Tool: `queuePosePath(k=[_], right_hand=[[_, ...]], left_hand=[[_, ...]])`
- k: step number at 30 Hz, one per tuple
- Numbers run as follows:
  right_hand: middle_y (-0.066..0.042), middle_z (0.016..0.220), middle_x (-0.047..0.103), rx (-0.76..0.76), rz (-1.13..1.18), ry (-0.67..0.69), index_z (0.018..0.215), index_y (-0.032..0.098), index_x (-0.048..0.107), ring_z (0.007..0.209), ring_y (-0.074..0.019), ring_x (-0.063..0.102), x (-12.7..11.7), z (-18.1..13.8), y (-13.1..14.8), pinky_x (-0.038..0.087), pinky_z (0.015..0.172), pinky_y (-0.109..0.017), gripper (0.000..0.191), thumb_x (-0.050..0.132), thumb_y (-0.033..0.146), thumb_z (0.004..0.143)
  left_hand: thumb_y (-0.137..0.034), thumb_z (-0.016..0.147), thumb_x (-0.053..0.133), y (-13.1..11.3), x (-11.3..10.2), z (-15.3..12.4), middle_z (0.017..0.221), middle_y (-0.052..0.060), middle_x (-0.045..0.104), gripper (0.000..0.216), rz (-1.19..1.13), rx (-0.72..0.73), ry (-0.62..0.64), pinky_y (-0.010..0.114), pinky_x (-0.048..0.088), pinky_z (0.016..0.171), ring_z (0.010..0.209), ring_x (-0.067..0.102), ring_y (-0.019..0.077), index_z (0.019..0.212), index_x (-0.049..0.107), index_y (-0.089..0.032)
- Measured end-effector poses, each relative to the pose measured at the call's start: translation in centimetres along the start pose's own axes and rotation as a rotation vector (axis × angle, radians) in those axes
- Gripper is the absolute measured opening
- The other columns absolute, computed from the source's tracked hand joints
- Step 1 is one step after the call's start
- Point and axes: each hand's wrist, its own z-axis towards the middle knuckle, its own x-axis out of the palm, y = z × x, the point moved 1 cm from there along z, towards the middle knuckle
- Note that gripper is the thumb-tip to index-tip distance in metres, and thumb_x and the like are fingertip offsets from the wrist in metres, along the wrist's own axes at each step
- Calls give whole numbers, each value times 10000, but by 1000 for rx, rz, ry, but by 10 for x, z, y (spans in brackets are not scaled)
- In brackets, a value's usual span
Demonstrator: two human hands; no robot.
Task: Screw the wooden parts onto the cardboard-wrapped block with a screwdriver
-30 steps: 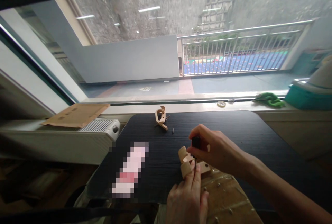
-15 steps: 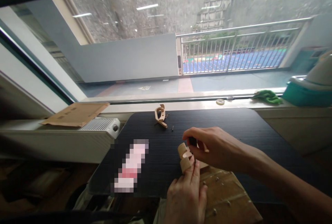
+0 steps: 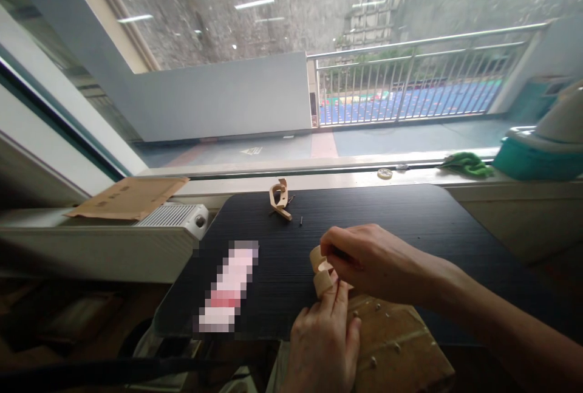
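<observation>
Fingers of left hand (image 3: 322,338) lie straight on wooden piece (image 3: 323,282), thumb apart. Piece sits by near edge of table (image 3: 250,217), beside brown block (image 3: 405,341). Right hand (image 3: 367,259) has rolled over, hiding black handle I saw before; maybe turning it. Right fingers curled; can't tell grip. Wood's right end covered too.

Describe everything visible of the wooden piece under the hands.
The wooden piece is pale, with two rounded blocks at its left end and a curved hollow between them. It lies by the far edge of the brown block. The left hand touches it; the right hand hides much of the rest.
</observation>
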Motion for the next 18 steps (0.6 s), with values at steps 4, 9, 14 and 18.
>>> queuePosePath(k=[4, 9, 14, 18], right_hand=[[46, 623, 531, 53, -43, -79, 870, 187, 510, 525, -72, 380, 8, 4, -2, 251, 523, -221, 75, 475, 253, 879], [43, 685, 575, 31, -41, 4, 932, 214, 545, 553, -74, 428, -3, 6, 2, 258, 533, -220, 96, 513, 242, 846], [43, 662, 563, 36, 15, 22, 888, 205, 554, 548, -68, 434, -7, 5, 3, 256, 514, -211, 66, 501, 225, 855], [38, 636, 558, 136, -18, -41, 882, 195, 546, 529, -75, 436, -2, 4, 0, 263, 511, -218, 94, 533, 276, 838]], left_hand=[[-212, 849, 427, 0, -2, 1, 1333, 139, 512, 473, -11, 10, -10, 360, 522, 845, 991, 635, 233, 1311, 469, -118], [-214, 854, 419, 2, 1, 2, 1334, 133, 513, 488, -4, 33, -38, 353, 522, 847, 1070, 602, 236, 1333, 440, -126], [-223, 855, 416, 3, 4, 1, 1364, 154, 471, 494, 29, 56, -57, 360, 528, 841, 1036, 622, 236, 1334, 432, -108], [-197, 827, 433, 3, 3, 2, 1353, 161, 483, 518, 1, 44, -9, 369, 526, 851, 1061, 609, 248, 1333, 430, -85]])
